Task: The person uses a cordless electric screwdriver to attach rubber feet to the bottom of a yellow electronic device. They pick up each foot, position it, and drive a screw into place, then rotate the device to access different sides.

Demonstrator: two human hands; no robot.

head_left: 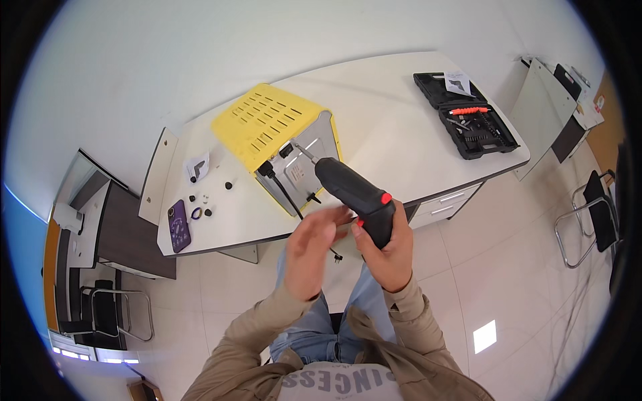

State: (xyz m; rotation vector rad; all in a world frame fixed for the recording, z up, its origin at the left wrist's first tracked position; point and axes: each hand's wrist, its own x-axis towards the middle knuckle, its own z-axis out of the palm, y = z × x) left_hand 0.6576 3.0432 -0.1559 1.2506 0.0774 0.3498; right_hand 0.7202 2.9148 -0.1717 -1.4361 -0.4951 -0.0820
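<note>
1. The step in hand looks like bringing the driver (351, 184) to bear on the box (267, 110); whether its bit (305, 152) touches the panel (326, 139) or stops just short, the view cannot settle.
2. The right grip (391, 254) is closed around the driver's handle, thumb near the red trigger (360, 222). Good work here calls for the bit seated fully and square to the panel before the trigger is pressed, then short bursts with steady pressure along the shaft.
3. The left grip (311, 248) is blurred beside the driver; whether it holds or touches anything, the observer cannot tell. It would serve better bracing the box, fingers away from the bit.
4. The cord (283, 192) runs from the panel over the edge of the bench (381, 100), its plug (338, 256) loose at the end. The person does well to keep it clear of the elbows, since a tug could shift the box.
5. The driver is black and pistol-shaped, with red controls and a long silver shaft, held in front of the panel.
6. The box sits on the bench, its yellow shell cut with rows of slots; the panel facing the person is grey metal with a pale label and black fittings.
</note>
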